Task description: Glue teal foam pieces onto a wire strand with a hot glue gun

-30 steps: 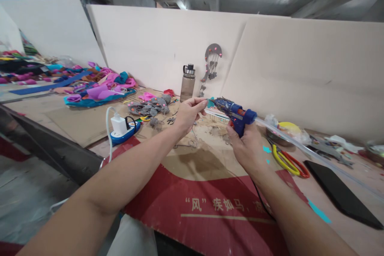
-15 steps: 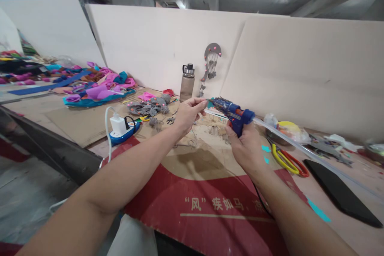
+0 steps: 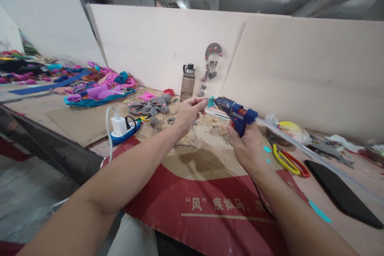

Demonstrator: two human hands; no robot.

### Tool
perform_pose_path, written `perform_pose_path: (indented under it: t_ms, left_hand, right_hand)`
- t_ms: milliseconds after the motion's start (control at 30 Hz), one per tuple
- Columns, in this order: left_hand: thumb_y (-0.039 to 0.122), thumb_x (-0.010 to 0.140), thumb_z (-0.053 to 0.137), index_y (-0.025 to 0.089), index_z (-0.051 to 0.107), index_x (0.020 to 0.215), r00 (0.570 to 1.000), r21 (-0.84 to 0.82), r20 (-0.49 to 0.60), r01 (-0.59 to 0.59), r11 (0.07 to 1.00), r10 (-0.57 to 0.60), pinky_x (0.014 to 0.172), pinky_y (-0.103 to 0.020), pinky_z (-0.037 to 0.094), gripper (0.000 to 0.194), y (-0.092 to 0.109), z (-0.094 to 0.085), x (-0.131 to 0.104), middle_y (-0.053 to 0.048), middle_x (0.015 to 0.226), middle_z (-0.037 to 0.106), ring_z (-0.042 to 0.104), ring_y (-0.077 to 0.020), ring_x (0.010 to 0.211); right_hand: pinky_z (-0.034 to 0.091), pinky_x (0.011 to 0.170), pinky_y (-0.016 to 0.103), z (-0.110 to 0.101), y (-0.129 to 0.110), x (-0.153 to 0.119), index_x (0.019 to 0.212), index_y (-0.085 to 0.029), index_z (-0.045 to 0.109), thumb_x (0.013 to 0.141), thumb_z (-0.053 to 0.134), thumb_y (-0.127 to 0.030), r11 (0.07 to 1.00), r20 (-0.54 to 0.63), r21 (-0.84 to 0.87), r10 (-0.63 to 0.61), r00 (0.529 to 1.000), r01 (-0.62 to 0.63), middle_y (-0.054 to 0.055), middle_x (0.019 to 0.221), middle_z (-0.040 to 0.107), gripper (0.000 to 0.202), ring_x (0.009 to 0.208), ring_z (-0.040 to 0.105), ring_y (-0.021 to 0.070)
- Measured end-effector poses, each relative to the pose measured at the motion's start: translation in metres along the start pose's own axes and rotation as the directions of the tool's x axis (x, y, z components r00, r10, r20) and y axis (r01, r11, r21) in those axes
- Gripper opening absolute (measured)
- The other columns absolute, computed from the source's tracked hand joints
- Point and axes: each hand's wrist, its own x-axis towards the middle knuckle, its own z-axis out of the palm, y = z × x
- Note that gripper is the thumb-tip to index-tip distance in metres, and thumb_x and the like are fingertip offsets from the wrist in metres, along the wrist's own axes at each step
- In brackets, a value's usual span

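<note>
My right hand [image 3: 247,142] is wrapped round the handle of a blue hot glue gun [image 3: 237,114], whose nozzle points left. A long clear glue stick [image 3: 288,140] runs out of its back toward the lower right. My left hand [image 3: 192,114] pinches a small teal piece [image 3: 211,102], perhaps felt, between thumb and fingertips. The gun's tip is right by this piece; whether they touch I cannot tell. Under both hands lies a cardboard sheet [image 3: 204,168] with a red printed part. Behind the left hand stands a grey water bottle [image 3: 187,84].
Red-and-yellow-handled scissors [image 3: 288,162] and a black phone [image 3: 342,192] lie at the right. At the left is a blue power strip [image 3: 124,133] with a white plug. Grey felt pieces [image 3: 147,107] and a pile of coloured felt [image 3: 102,84] lie farther back. A grey moon ornament [image 3: 213,54] hangs on the white board.
The glue gun has shifted slightly to the right, its tip a little back from my left fingers. More of the teal piece shows. My left hand has hardly moved.
</note>
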Motion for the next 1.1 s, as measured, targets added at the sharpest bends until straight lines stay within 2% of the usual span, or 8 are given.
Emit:
perform_pose_path:
  t_ms: [533, 800, 1100]
  left_hand:
    - [0.038, 0.064, 0.081, 0.014, 0.07, 0.084, 1.0, 0.029, -0.007, 0.0, 1.0, 0.0, 0.042, -0.018, 0.02, 0.033, 0.0, -0.0004, -0.001, 0.001, 0.066, 0.058, 0.047, -0.0041, 0.052]
    - [0.036, 0.068, 0.078, 0.015, 0.07, 0.083, 1.0, 0.022, 0.013, -0.009, 1.0, 0.009, 0.043, -0.018, 0.019, 0.028, -0.0026, -0.0029, 0.0006, 0.001, 0.062, 0.057, 0.047, -0.0044, 0.051]
    - [0.037, 0.068, 0.077, 0.015, 0.07, 0.085, 1.0, 0.042, 0.01, -0.014, 0.999, 0.013, 0.043, -0.019, 0.019, 0.028, -0.0033, -0.002, 0.0001, 0.001, 0.06, 0.057, 0.047, -0.0047, 0.051]
  right_hand:
    - [0.049, 0.081, 0.043, -0.0006, 0.0009, 0.0004, 0.112, -0.02, 0.055, 0.089, 0.053, -0.039, 1.0, -0.014, -0.016, -0.005, 1.0, 0.005, 0.01, 0.1, 0.066, 0.029, 0.087, 0.062, 0.0256]
    - [0.049, 0.084, 0.045, -0.0001, 0.0004, 0.0013, 0.109, -0.022, 0.054, 0.089, 0.054, -0.037, 1.0, -0.017, 0.026, -0.01, 1.0, 0.011, 0.01, 0.103, 0.066, 0.025, 0.091, 0.062, 0.0263]
    - [0.049, 0.077, 0.041, -0.003, -0.002, 0.0007, 0.105, -0.021, 0.054, 0.089, 0.053, -0.037, 1.0, -0.021, -0.009, 0.004, 1.0, -0.004, 0.008, 0.093, 0.065, 0.023, 0.081, 0.06, 0.024]
